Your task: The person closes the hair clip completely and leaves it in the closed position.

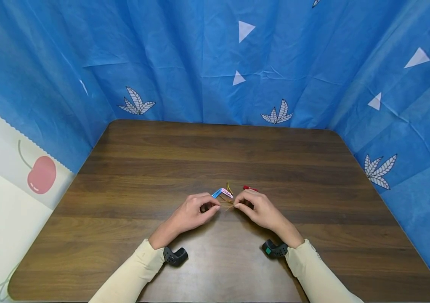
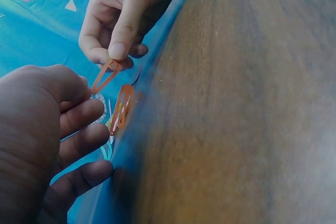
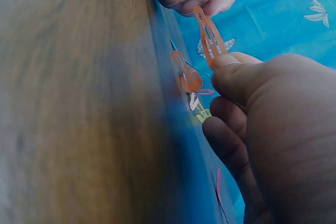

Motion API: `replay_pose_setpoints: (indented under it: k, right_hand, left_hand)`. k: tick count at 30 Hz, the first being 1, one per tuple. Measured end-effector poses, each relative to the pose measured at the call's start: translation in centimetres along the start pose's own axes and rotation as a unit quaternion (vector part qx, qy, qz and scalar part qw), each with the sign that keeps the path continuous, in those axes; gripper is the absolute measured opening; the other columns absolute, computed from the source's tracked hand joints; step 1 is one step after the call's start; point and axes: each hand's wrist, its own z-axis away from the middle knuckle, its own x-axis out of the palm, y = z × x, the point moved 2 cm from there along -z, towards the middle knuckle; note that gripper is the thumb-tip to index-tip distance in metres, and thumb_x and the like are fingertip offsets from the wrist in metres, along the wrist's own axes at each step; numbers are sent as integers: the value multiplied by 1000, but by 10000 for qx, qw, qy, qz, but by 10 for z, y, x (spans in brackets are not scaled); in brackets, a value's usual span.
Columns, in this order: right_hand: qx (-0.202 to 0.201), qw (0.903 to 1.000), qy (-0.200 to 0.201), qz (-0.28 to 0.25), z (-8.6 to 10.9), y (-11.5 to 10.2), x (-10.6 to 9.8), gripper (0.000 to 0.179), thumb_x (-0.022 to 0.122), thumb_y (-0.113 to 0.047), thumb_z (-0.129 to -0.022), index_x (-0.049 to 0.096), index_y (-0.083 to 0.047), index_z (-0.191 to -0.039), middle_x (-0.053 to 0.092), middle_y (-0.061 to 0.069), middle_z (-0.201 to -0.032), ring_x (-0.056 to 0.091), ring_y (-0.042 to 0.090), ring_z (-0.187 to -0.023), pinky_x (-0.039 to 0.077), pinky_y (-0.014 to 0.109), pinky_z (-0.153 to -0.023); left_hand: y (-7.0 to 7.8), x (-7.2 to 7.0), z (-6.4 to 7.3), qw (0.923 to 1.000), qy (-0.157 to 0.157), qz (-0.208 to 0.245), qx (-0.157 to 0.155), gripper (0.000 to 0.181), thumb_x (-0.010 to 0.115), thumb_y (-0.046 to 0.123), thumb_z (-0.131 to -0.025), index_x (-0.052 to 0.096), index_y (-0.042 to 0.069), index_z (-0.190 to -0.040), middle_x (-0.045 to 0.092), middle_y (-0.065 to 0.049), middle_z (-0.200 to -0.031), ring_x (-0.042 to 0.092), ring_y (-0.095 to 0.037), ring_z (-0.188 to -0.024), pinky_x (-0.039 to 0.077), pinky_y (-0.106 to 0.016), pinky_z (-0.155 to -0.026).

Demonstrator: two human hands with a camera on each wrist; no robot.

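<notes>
Between my two hands is an orange snap hair clip [image 3: 203,35], slim and slotted, its arms spread apart in the left wrist view. My right hand [image 1: 263,210] pinches one end of it with thumb and forefinger. At the other end, the fingertips of my left hand [image 1: 194,212] pinch it, partly hidden behind the hand in the left wrist view; that hand's other fingers are loosely bent. Just beyond, more orange hair clips [image 2: 127,95] lie on the table. Near them are a blue hair clip [image 1: 216,193], a pink hair clip [image 1: 227,192] and a yellow hair clip [image 1: 229,188].
Behind my right hand, something red [image 1: 249,187], partly hidden, lies on the brown wooden table [image 1: 200,160]. A blue patterned curtain [image 1: 184,63] hangs along the table's back and sides. Each wrist carries a black strap device [image 1: 176,256].
</notes>
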Motion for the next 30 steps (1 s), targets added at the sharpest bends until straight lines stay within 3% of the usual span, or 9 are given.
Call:
replay_pose_setpoints:
  k: [4,14,22,26,30]
  right_hand:
    - [-130,9999,-18,-65,0,0,0,5,72,-16,-97,69,-19,-101,69,-4,-98,57,6,-86,52,29,-73]
    - [-256,9996,28,-78,1,-1,0,3,71,-14,-98,70,-17,-100,69,-8,-99,58,7,-87,53,30,-73]
    - [-461,9989,118,-37,1,-1,1,7,68,-21,-101,70,-15,-100,69,-9,-100,59,6,-88,54,27,-72]
    - [-476,9988,116,-51,0,-3,2,3,71,-17,-99,70,-15,-100,69,-9,-100,60,6,-89,54,27,-74]
    - [-467,9988,110,-65,0,-4,3,10,74,-9,-96,70,-17,-101,70,-8,-102,61,7,-91,54,28,-76]
  left_hand:
    - [0,0,0,10000,34,-40,-29,5,72,14,-97,76,12,-99,65,10,-83,55,0,-72,49,-18,-63]
    - [0,-1,0,9996,197,-48,-202,4,73,14,-96,77,13,-98,67,8,-84,55,-1,-70,49,-20,-61]
    - [-1,-1,0,9998,124,-35,-121,6,72,15,-97,77,11,-95,66,8,-80,54,0,-67,49,-19,-60]
    - [-2,0,0,9998,89,-32,-154,7,72,15,-97,77,11,-94,66,8,-80,54,0,-68,49,-19,-61]
    - [-2,0,0,9998,87,-76,-154,7,72,15,-97,77,11,-93,65,8,-79,53,0,-67,48,-19,-60]
